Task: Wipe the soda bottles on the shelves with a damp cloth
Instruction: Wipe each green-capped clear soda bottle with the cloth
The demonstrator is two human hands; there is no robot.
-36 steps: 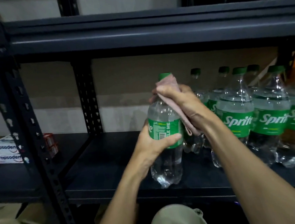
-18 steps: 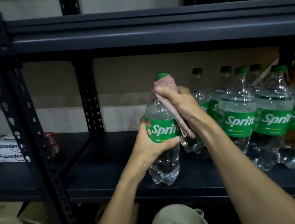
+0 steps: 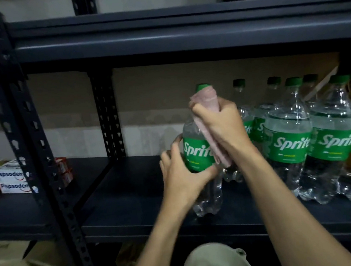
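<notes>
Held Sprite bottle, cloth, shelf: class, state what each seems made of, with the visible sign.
Held Sprite bottle: probably clear glossy plastic; bright highlights, moulded lobed base, green printed label. Cloth: soft matte pink fabric; it folds and drapes over the bottle. Shelf: likely dark painted metal, judging by its punched uprights and dull sheen.

The clear plastic soda bottle (image 3: 195, 154) in my left hand (image 3: 182, 174) wears a green label with white Sprite lettering and a green cap. The pale pink folded cloth (image 3: 207, 102) is in my right hand (image 3: 222, 124). The row of matching clear bottles (image 3: 290, 144) repeats the green and white. The dark grey metal shelf (image 3: 133, 200) has a black upright post (image 3: 107, 117) punched with keyhole slots. The white-and-red cardboard toothpaste boxes (image 3: 11, 179) bear blue lettering.
</notes>
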